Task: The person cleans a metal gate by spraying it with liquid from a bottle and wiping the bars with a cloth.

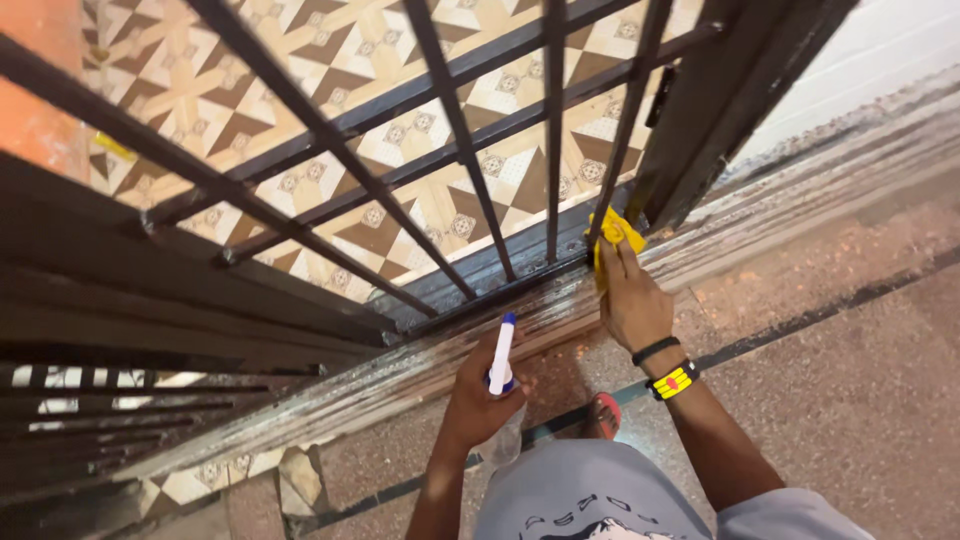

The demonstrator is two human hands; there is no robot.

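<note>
My right hand point(632, 305) pinches a crumpled yellow cloth point(614, 233) vs. a dark metal gate bar point(612, 160), center-right of frame – soft fabric on hard iron. Left hand point(480, 395) wraps closed round a white spray bottle point(501, 355) w/ blue tip, lower center. Patterned tile floor point(330, 70) behind.

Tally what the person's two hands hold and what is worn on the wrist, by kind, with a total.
Spray bottle, in the left hand: 1
Yellow cloth, in the right hand, pressed to the gate bar: 1
Wristbands, one black, one yellow: 2
Total: 4
</note>
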